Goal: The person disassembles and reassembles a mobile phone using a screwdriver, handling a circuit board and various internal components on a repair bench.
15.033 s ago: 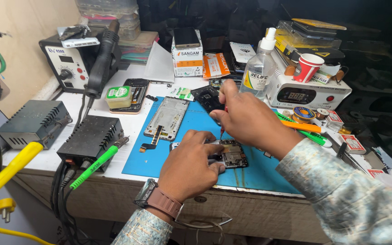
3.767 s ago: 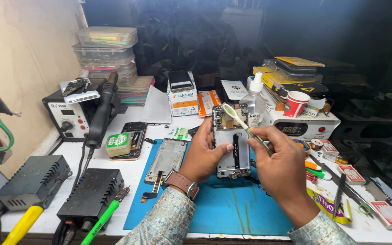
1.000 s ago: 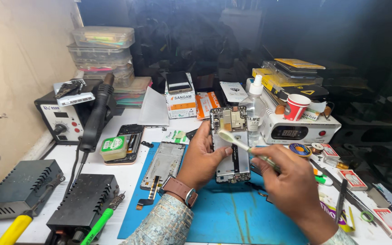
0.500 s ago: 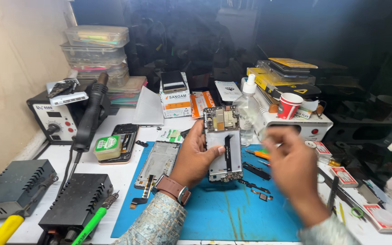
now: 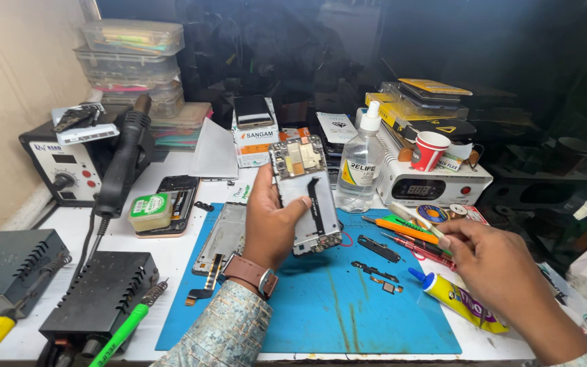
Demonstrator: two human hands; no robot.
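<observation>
My left hand (image 5: 270,219) holds an opened phone frame (image 5: 305,194) upright above the blue work mat (image 5: 348,312), its circuit board and flex cable facing me. My right hand (image 5: 494,265) is off to the right, apart from the phone, at the mat's right edge. Its fingertips pinch the end of a thin pale brush (image 5: 407,216) that lies across orange and green tools (image 5: 402,228). Small black phone parts (image 5: 378,249) lie on the mat between my hands. A grey phone panel (image 5: 223,234) rests flat on the mat's left side.
A glue tube (image 5: 458,300) lies by my right hand. Behind stand a clear bottle (image 5: 361,166), a red cup (image 5: 430,150) on a white heater unit (image 5: 436,187) and a small carton (image 5: 253,136). Left: hot-air station (image 5: 62,166), black boxes (image 5: 100,295), green screwdriver (image 5: 122,331).
My right hand has drawn the brush away from the phone frame and lowered it to the tools on the right. My left hand keeps the frame raised, tilted a little.
</observation>
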